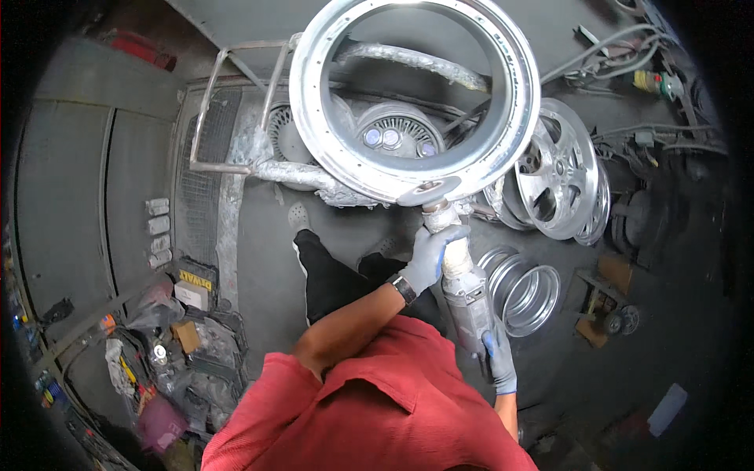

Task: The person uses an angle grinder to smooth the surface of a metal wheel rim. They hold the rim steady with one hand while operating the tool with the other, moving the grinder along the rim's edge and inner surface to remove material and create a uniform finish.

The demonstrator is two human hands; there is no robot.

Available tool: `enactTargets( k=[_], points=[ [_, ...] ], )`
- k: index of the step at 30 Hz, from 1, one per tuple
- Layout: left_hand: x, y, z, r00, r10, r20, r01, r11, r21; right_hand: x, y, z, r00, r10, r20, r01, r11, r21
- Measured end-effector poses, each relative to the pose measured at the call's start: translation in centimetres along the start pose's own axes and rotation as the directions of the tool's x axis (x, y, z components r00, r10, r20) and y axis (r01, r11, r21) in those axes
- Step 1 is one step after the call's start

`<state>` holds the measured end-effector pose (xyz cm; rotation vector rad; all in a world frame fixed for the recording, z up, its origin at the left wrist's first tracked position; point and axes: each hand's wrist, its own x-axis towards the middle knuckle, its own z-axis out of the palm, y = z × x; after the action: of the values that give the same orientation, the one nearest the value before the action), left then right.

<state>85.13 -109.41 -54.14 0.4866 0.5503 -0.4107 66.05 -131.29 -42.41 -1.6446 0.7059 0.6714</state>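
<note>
A large polished metal wheel rim [514, 86] rests in front of me on a metal stand [294, 171] with wrapped bars. A grey power polisher [469, 310] reaches up to the rim, and its round pad [428, 191] lies against the rim's near edge. My left hand [434, 255], in a grey and blue glove, is closed around the polisher's light-coloured neck. Farther back, my gloved right hand [500, 357] grips the rear of the body. Part of its fingers is hidden by the tool.
Several spoked wheels [558, 169] lean to the right of the stand. Bare rim rings [530, 302] lie on the floor nearer me. Hoses [605, 59] run at the upper right. Boxes and bags [187, 336] clutter the left side, beside small wrapped blocks [159, 225].
</note>
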Motion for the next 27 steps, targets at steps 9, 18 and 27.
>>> enactTargets(
  k=[9, 18, 27],
  points=[
    [-1.9, 5.6, -3.2, 0.997, -0.031, -0.065, 0.039, 0.992, 0.121, -0.2, 3.3, 6.8, 1.000, 0.001, 0.029, -0.003, 0.997, 0.078],
    [-2.6, 14.7, -5.8, 0.999, 0.027, -0.032, -0.015, 0.944, 0.330, -0.5, 0.4, 19.8, 0.998, -0.029, 0.052, 0.012, 0.955, 0.296],
    [-2.5, 16.7, -6.3, 1.000, 0.029, -0.011, -0.021, 0.894, 0.447, 1.2, 4.5, 21.9, 0.993, -0.097, 0.064, 0.079, 0.968, 0.237]
  ],
)
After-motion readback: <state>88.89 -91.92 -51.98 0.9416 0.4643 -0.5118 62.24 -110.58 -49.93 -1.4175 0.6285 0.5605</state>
